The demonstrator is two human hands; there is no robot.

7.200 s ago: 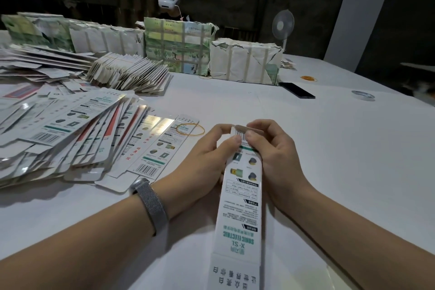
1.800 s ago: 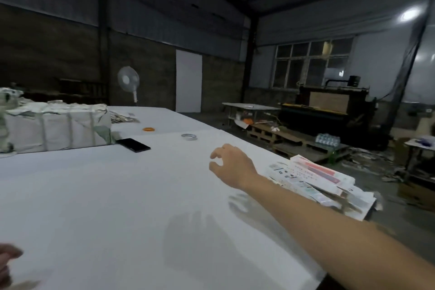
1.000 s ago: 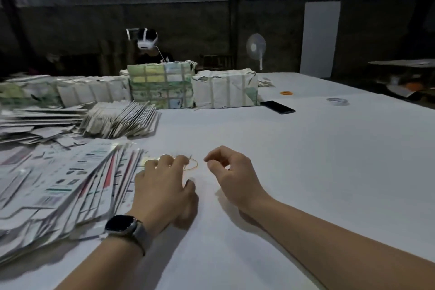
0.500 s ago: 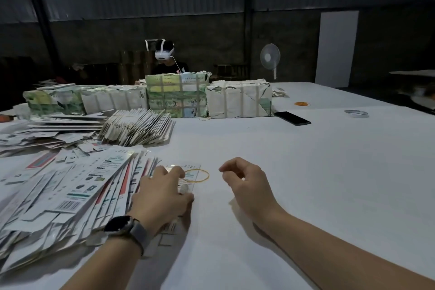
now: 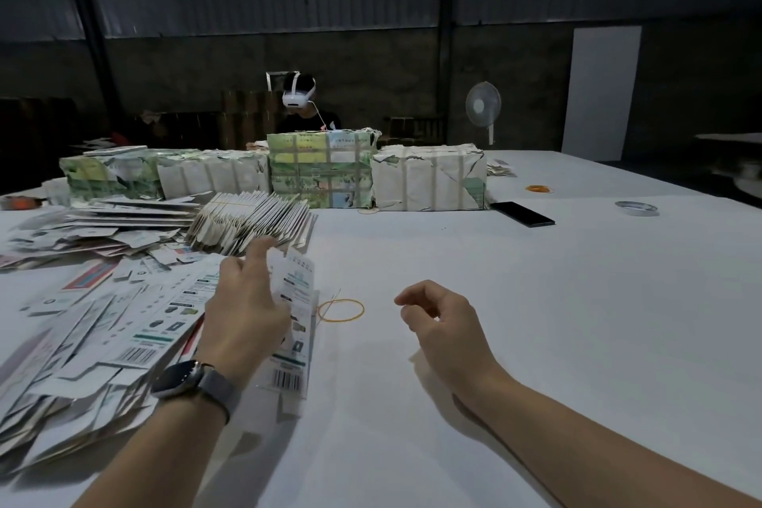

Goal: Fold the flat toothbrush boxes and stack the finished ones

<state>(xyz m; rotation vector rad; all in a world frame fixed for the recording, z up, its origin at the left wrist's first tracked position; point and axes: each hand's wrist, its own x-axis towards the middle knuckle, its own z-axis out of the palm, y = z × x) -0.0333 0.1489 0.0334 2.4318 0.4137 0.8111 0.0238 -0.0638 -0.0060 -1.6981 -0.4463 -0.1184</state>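
Observation:
My left hand, with a watch on the wrist, grips one flat toothbrush box, white with green print and a barcode, and lifts its far end off the table. That box comes from the right edge of a spread pile of flat boxes on the left. My right hand hovers over bare table to the right, fingers loosely curled and apart, holding nothing. A yellow rubber band lies between my hands.
A fanned bundle of flat boxes lies behind the pile. Paper-wrapped packs line the far side, where a person with a headset sits. A black phone, a tape roll and a fan are at the back right.
My left hand has closed on one flat box from the pile's edge and raised its far end. My right hand has stayed nearly in place, empty.

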